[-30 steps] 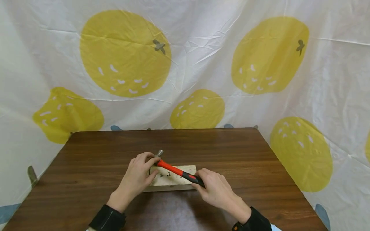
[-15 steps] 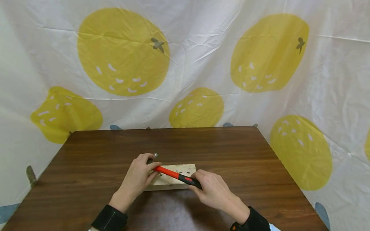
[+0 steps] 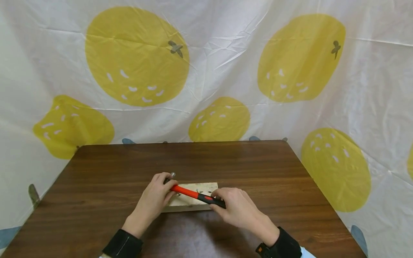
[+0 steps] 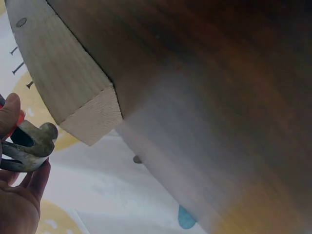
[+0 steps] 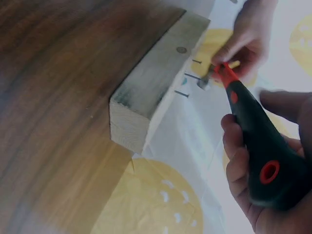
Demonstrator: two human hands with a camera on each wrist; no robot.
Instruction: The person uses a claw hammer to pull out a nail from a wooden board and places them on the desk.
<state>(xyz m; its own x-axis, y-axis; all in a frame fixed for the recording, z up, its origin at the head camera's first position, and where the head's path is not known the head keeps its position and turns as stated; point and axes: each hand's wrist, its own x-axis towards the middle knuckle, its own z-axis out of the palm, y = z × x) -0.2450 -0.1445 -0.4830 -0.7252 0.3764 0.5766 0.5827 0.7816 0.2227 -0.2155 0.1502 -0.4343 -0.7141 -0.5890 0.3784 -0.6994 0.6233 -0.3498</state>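
A claw hammer (image 3: 186,191) with a red and black handle hangs slantwise above a pale wooden block (image 3: 208,187), held between both hands. My left hand (image 3: 154,195) grips it at the neck. In the left wrist view its thumb lies by the red part, with fingers behind the metal hammer head (image 4: 33,145). The right hand (image 3: 238,206) holds the black rubber grip (image 5: 258,131) at the handle's end, fingers curled beneath it in the right wrist view. Several nails (image 5: 182,94) stick up out of the block's top face, apart from the hammer.
The block lies flat on a dark brown wooden table (image 3: 103,179). A white cloth (image 3: 219,71) printed with yellow fruit hangs behind the table and at its sides. A round knot-like mark (image 5: 181,49) shows on the block's side face.
The hammer has shifted slightly left and lower over the block, and the right hand has moved left with it. Both hands keep their hold. The block has stayed in place.
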